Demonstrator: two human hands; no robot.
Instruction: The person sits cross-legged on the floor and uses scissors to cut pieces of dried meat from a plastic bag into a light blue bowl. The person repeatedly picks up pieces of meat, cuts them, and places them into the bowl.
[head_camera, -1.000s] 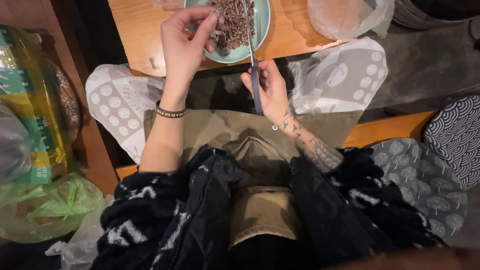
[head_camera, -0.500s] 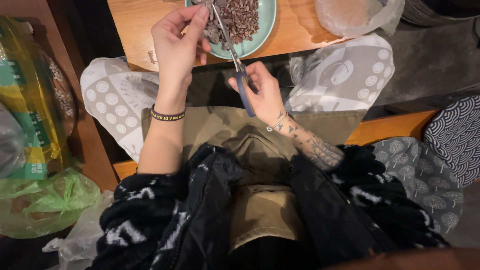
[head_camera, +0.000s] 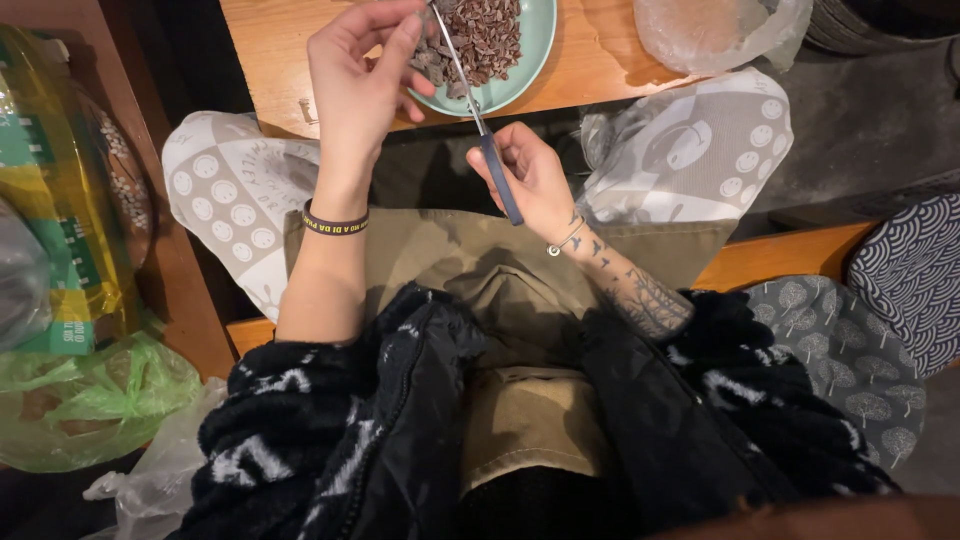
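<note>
My right hand (head_camera: 530, 178) grips blue-handled scissors (head_camera: 478, 118) whose metal blades reach up over a pale green plate (head_camera: 525, 62). The plate lies on a wooden table (head_camera: 290, 50) and holds a heap of small dark brown pieces (head_camera: 482, 35). My left hand (head_camera: 362, 75) is raised at the plate's left edge, its fingertips pinched on a dark piece close to the blade tips. A dark wristband circles my left wrist, a thin bracelet my right.
A clear plastic bag (head_camera: 700, 30) rests on the table at the right. Green and yellow plastic bags (head_camera: 70, 300) crowd the left side beside a wooden frame. Patterned cushions (head_camera: 880, 300) lie at the right on an orange bench.
The scissors have swung from hanging point-down beside my right hand to pointing up over the plate. My left hand stays by the plate's edge, and the view has shifted slightly.
</note>
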